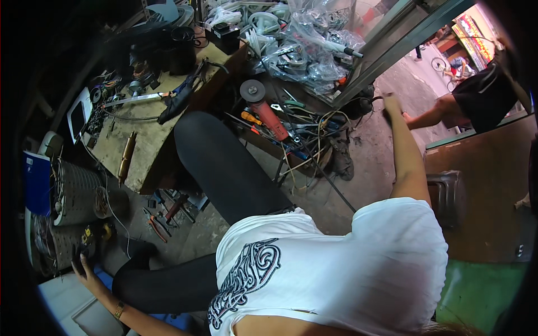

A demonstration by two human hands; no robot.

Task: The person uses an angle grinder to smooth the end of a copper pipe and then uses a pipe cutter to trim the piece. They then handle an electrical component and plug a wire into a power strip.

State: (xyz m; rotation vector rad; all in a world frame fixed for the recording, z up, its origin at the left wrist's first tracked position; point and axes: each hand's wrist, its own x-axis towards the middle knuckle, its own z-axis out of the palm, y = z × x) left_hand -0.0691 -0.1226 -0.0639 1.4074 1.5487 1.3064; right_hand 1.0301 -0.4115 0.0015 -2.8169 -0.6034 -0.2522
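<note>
At the lower left, my left hand (88, 275) has its fingers apart beside a dark shape that I cannot make out. A yellow-and-black power tool (96, 232) lies just beyond it. My right arm stretches far to the upper right, and my right hand (391, 104) is closed near the metal door frame. A black cord (376, 99) runs up to its fingers, which hide what they hold. Between my hands, a red angle grinder (268, 115) with a grey disc rests on a box of tools (263, 147).
A worn wooden bench (115, 148) at left bears a brass-coloured cylinder (128, 157) and cables. Pliers (157, 225) lie on the floor below. Clear plastic bags of parts (305, 50) are piled at the back. Another person's leg (434, 115) shows by the doorway.
</note>
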